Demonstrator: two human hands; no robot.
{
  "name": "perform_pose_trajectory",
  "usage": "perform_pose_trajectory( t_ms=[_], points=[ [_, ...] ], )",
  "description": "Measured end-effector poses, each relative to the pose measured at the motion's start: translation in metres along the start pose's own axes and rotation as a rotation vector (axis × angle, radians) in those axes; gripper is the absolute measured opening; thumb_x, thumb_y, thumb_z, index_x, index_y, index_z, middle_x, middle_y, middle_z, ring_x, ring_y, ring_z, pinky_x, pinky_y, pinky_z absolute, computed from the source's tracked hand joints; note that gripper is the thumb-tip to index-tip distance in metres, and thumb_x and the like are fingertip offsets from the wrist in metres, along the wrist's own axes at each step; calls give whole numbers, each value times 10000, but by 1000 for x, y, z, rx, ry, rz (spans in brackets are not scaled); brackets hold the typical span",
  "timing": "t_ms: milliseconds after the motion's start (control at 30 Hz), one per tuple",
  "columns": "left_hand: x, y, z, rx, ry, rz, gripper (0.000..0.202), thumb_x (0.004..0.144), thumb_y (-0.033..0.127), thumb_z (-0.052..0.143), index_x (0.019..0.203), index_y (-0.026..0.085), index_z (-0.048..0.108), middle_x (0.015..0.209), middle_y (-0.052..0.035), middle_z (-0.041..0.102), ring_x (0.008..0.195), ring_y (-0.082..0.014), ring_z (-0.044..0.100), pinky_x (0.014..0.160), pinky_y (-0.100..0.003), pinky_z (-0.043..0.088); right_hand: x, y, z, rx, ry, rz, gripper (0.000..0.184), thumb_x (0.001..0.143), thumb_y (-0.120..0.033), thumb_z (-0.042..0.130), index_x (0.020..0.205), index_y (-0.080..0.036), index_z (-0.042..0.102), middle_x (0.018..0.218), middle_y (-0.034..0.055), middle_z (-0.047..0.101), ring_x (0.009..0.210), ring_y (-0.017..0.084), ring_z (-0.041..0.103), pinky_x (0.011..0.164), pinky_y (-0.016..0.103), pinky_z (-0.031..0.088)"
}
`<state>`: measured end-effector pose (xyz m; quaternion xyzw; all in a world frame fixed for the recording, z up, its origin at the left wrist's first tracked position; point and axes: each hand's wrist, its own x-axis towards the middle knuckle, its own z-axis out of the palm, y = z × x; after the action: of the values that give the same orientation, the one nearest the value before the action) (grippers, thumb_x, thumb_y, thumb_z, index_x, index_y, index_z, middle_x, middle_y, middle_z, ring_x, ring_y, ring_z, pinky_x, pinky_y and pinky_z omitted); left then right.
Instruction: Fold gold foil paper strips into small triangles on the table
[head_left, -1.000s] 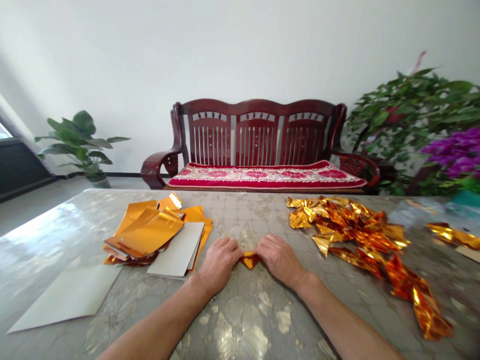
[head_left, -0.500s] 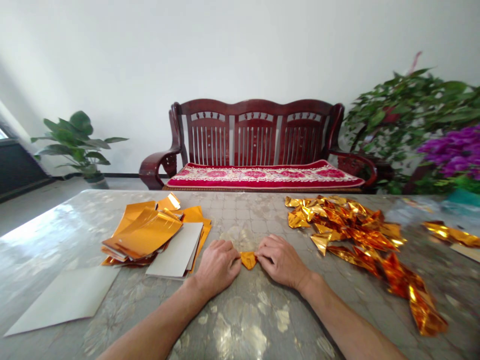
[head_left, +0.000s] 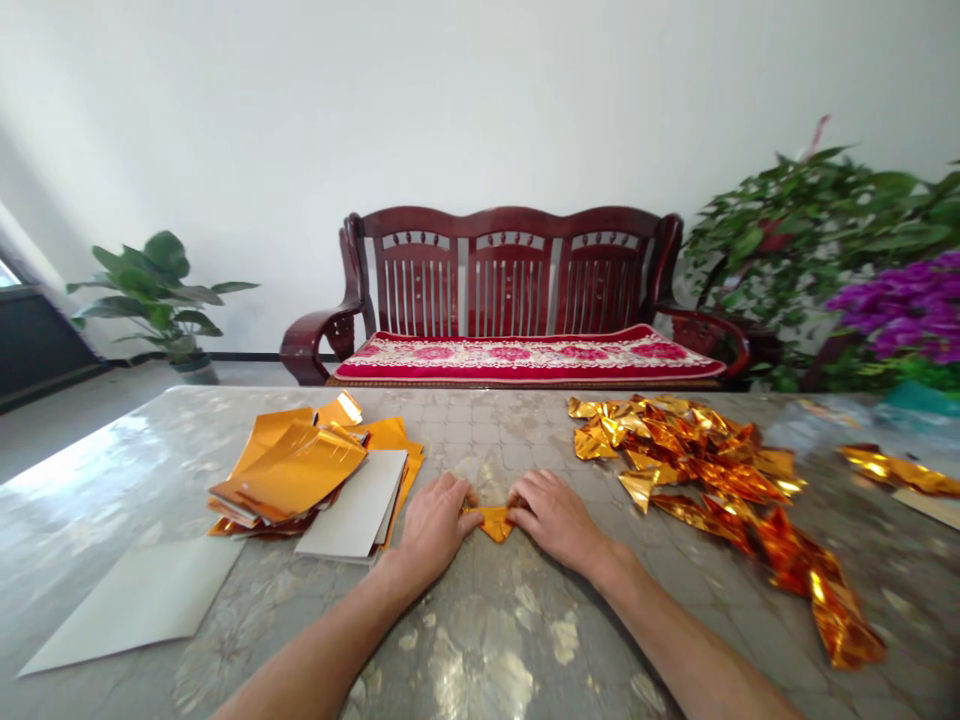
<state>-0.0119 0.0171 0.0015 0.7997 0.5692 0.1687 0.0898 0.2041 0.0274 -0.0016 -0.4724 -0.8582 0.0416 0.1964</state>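
A small folded piece of gold foil (head_left: 495, 523) lies on the marble-patterned tabletop (head_left: 480, 430), between my two hands. My left hand (head_left: 437, 528) pinches its left end, and my right hand (head_left: 551, 517) presses on its right end with the fingertips. To the left lies a stack of orange-gold foil sheets (head_left: 296, 467) with grey card sheets (head_left: 356, 503) on top. A heap of crumpled gold foil strips (head_left: 694, 455) lies to the right.
A large grey card sheet (head_left: 139, 605) lies at the table's front left. Another gold foil strip (head_left: 896, 470) lies at the far right. Beyond the table's far edge stand a dark red wooden bench (head_left: 510, 290), potted plants (head_left: 810, 240) and purple flowers (head_left: 900, 310).
My hands have closed in over the foil piece, now partly covering its ends. The piece looks slightly wider and flatter than before, and the view has shifted a little.
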Motion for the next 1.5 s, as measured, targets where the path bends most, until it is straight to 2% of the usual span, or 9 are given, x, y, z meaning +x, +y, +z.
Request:
perform_pose_trajectory(
  t_ms=[267,533,733,800,900,1000,1100,1333,1500],
  points=[
    [-5,1,0,-47,44,68,135,819,319,678,830,196,625,888,-30,636,895,-219,575,752,-298,402,-4,-4,-8,25,-12,-36,121,855,-203,681,826,-204,564,888,7,597,883,181,513,757,292,376],
    [-9,3,5,-161,5,59,67,821,227,637,775,200,597,713,21,604,740,-163,573,636,-243,348,-5,1,-12,108,-67,-32,97,829,-185,683,900,-226,633,840,-9,622,858,178,519,744,284,373],
    [-13,4,1,-179,135,311,134,912,200,539,781,194,566,774,1,599,787,-157,554,707,-254,396,-7,0,-14,169,-71,-39,98,815,-141,657,768,-203,598,805,-12,608,827,161,527,718,263,373],
    [-14,4,0,-176,188,351,144,944,218,499,826,197,579,805,-8,604,804,-160,557,735,-262,417,-8,0,-14,190,-32,-41,109,838,-127,626,770,-202,585,776,-16,601,779,151,528,691,258,371],
    [-15,3,2,-212,234,315,117,952,243,507,923,209,615,862,-13,621,840,-155,589,757,-256,453,-8,-1,-15,131,113,-114,126,882,-128,591,779,-199,579,772,-1,601,770,162,520,706,280,366],
    [-14,3,6,-212,249,272,156,943,283,540,1032,232,657,894,-19,639,859,-153,619,769,-252,489,-8,-3,-15,17,252,-221,154,931,-190,563,778,-195,576,773,27,602,777,186,500,720,310,357],
    [-14,5,8,-246,242,255,225,932,312,566,1120,253,674,969,-28,674,882,-149,645,806,-250,520,-9,-6,-14,-52,329,-284,221,974,-241,500,770,-196,576,763,45,603,772,196,492,716,321,355],
    [-12,5,12,-375,216,272,249,965,341,510,1097,258,705,1056,-17,731,962,-143,679,890,-259,541,-11,-9,-12,-71,405,-322,260,986,-187,447,764,-203,581,774,47,634,779,186,513,737,324,366],
    [-12,2,18,-394,267,312,240,975,307,497,1083,244,702,1031,-21,747,962,-137,688,898,-255,543,-11,-9,-11,-61,389,-326,264,988,-197,452,775,-204,606,790,49,651,792,187,531,750,329,378]
  ],
)
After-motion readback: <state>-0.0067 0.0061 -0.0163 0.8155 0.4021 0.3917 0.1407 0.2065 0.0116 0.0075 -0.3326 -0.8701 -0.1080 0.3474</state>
